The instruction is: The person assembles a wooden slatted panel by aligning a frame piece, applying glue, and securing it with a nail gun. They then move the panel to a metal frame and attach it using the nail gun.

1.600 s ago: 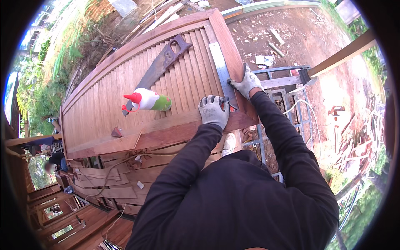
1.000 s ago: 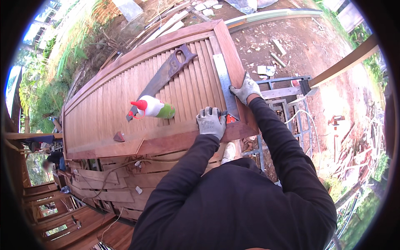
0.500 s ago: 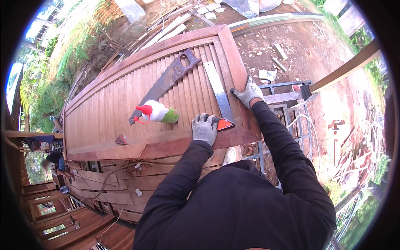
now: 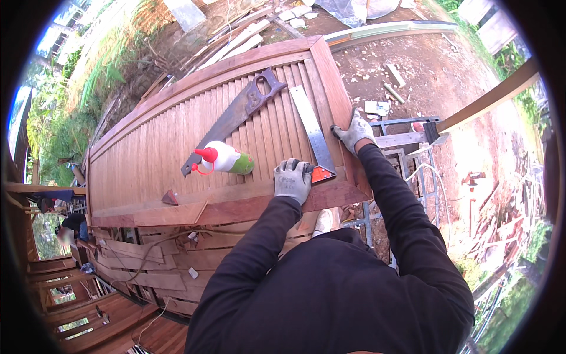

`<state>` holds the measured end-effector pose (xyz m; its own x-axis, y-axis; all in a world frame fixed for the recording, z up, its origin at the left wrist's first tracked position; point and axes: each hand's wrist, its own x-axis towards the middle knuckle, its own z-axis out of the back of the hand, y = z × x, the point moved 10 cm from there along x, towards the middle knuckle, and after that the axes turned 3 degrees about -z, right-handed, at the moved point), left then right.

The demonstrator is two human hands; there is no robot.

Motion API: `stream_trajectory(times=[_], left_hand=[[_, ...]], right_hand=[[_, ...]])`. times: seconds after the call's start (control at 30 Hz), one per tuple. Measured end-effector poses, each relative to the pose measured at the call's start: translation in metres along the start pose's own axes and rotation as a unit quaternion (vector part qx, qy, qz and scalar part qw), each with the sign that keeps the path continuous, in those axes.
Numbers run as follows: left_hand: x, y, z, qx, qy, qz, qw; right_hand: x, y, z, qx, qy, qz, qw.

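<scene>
A louvered wooden panel with a reddish-brown frame lies flat before me. My gloved left hand grips its near rail, fingers together and curled over the wood, thumb side beside the orange stock of a try square. The square's metal blade points away across the slats. At the panel's right edge, my gloved right hand is closed around the frame, thumb on top; some fingers are hidden. A handsaw lies diagonally on the slats. Over its blade tip stands a white-and-green glue bottle with a red cap.
A small reddish wood wedge lies on the panel at the left. Beneath are stacked boards and a cord. To the right are a metal frame and a slanting wooden post. A person bends at far left.
Both hands keep their hold on the frame, with only a very small shift in view. The person at far left has moved slightly.
</scene>
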<state>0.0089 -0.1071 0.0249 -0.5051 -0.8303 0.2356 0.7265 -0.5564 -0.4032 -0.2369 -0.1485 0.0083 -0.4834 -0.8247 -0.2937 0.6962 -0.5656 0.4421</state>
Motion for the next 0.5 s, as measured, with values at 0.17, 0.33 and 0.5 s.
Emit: stream_trajectory(times=[0.17, 0.33, 0.5], left_hand=[[-0.003, 0.002, -0.002, -0.008, 0.01, -0.001, 1.0], [-0.004, -0.015, 0.003, 0.005, 0.056, -0.008, 0.998], [0.001, -0.014, -0.003, 0.018, 0.099, 0.043, 0.994]], right_hand=[[-0.006, 0.005, 0.001, 0.018, 0.006, -0.003, 1.0], [-0.008, -0.004, -0.001, 0.007, 0.0, -0.003, 1.0], [-0.008, 0.003, 0.001, -0.01, 0.023, -0.006, 1.0]])
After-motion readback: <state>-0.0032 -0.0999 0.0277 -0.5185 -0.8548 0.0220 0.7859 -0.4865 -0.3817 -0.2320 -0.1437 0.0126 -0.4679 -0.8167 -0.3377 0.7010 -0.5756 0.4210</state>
